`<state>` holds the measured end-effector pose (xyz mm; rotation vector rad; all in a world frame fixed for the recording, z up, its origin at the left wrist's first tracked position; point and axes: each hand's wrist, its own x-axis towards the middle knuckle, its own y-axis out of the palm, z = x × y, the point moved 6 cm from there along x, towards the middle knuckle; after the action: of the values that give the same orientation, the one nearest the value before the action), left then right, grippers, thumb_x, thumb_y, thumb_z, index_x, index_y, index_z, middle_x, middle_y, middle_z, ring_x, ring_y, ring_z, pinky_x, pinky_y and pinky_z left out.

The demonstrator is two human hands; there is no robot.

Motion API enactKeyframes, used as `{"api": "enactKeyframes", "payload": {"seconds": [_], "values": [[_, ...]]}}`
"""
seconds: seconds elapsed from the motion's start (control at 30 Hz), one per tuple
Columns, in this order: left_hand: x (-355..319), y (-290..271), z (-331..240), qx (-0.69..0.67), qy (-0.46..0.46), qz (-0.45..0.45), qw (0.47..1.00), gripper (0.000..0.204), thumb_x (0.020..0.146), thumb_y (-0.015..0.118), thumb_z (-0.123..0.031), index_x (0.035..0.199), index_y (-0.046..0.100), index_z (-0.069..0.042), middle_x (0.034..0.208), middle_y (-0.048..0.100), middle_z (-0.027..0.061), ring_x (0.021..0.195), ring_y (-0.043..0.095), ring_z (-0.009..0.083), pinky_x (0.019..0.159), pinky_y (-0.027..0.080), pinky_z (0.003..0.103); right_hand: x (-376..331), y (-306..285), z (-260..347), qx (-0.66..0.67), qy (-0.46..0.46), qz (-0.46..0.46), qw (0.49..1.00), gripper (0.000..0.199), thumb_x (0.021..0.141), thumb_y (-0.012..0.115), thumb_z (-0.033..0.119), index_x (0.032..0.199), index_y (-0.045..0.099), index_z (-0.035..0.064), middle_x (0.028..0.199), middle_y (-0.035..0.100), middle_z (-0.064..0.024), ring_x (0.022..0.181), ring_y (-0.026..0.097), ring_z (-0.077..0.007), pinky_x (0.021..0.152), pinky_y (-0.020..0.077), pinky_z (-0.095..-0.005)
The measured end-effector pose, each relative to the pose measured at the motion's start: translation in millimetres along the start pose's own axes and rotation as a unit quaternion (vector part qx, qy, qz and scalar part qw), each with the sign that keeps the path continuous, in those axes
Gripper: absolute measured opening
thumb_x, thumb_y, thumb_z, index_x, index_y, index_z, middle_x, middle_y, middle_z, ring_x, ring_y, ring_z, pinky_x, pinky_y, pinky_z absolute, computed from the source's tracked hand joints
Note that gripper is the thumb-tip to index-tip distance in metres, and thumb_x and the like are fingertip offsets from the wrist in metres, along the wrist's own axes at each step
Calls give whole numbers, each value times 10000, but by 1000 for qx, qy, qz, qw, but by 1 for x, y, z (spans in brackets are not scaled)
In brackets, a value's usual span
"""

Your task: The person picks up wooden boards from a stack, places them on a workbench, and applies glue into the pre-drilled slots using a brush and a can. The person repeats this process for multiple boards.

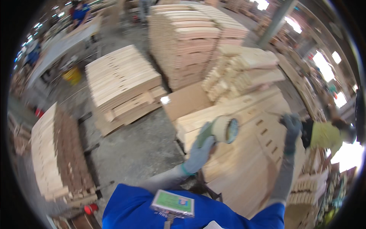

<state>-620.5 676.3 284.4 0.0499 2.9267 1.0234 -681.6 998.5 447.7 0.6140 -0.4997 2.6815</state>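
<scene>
Left hand (201, 152): grey work glove, fingers wrapped round a roll of packing tape (225, 129), green handle of its dispenser showing in the grip; roll held above the near edge of the plank stack, at about 12 o'clock from the person's chest.

Right hand (291, 128): grey glove, at 2 o'clock, fingers curled down onto the top of the stack; whether they pinch a tape end cannot be told.

Slotted plank stack (244, 168): pale boards, laid flat; no tape band visible across the top, so the wrapping reads as barely begun.

Surroundings: cardboard sheet (185, 101) at 12 o'clock; low stack of boards (122, 82) at 11 o'clock; tall stack (183, 45) behind; side stack (49, 152) at 9 o'clock; concrete floor (141, 149).
</scene>
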Motion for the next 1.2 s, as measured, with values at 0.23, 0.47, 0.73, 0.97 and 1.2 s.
{"api": "enactKeyframes", "payload": {"seconds": [0.23, 0.47, 0.73, 0.97, 1.2], "values": [[-11, 8, -22, -52, 112, 31, 992, 496, 941, 480, -79, 1399, 302, -7, 1310, 464, 90, 1123, 488, 146, 965, 409, 256, -120, -76, 51, -53, -34, -70, 996, 114, 899, 540, 61, 802, 504, 13, 722, 513, -52, 610, 554, -124, 580, 505, -254], [-23, 13, -16, -154, 99, 48, 982, 426, 932, 494, -122, 1329, 406, 6, 1236, 519, 83, 1067, 522, 133, 881, 465, 253, -249, -144, 58, -138, -4, -110, 984, 227, 928, 499, 86, 1085, 591, -51, 924, 617, -102, 801, 603, -184, 733, 514, -314], [-79, -12, -14, 97, 162, -54, 981, 246, 927, 522, -274, 964, 598, -43, 733, 531, -1, 687, 523, 116, 594, 451, 269, -363, -167, 67, -217, -204, 32, 954, 227, 872, 526, 33, 1065, 603, -57, 945, 661, -163, 861, 648, -267, 782, 515, -328], [-233, -25, -25, -98, 128, -94, 982, 259, 945, 476, -177, 1157, 553, -50, 1086, 592, 49, 944, 602, 143, 762, 529, 297, -420, -167, 39, -213, -132, 66, 966, 270, 851, 560, 12, 1116, 583, -31, 996, 646, -208, 933, 644, -319, 806, 504, -364], [-323, -64, -57, -32, 171, -140, 975, 299, 945, 467, -191, 1195, 515, -33, 1137, 583, 72, 1036, 594, 191, 822, 550, 366, -442, -150, 41, -247, -100, 80, 961, 359, 868, 567, 82, 1223, 540, 36, 1038, 610, -246, 935, 615, -378, 761, 501, -403]]}}
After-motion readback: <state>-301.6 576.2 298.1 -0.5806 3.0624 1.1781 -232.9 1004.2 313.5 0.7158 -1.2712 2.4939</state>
